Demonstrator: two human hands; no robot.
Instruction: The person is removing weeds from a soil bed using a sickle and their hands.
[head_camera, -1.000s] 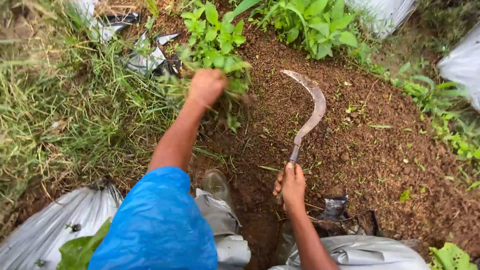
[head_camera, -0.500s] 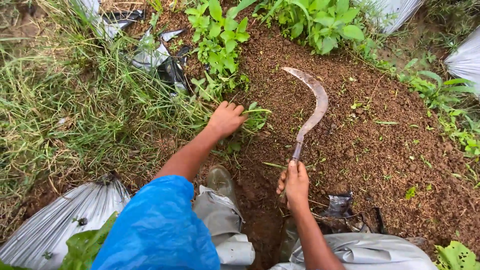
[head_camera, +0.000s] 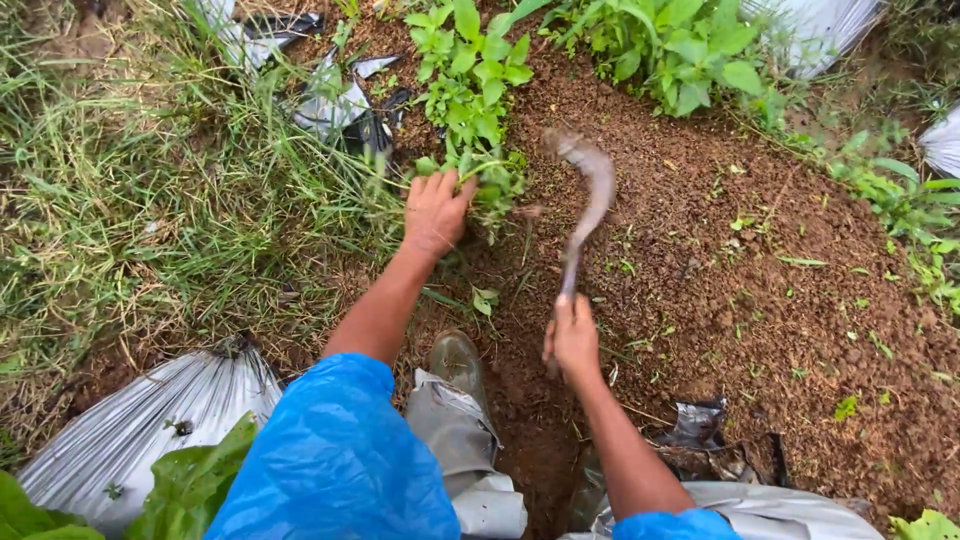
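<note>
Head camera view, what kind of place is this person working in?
Most likely an outdoor garden or farm plot. There is bare brown soil with leafy green weeds, grass alongside, and silvery plastic sheeting. The right hand holds a curved sickle; the left hand grasps the weeds.

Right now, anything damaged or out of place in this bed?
Yes: the plastic mulch sheet at top left is torn into ragged strips, lying crumpled among the grass rather than flat. The sickle in the right hand is motion-blurred. The left hand grips a leafy weed. Nothing else stands out.
</note>
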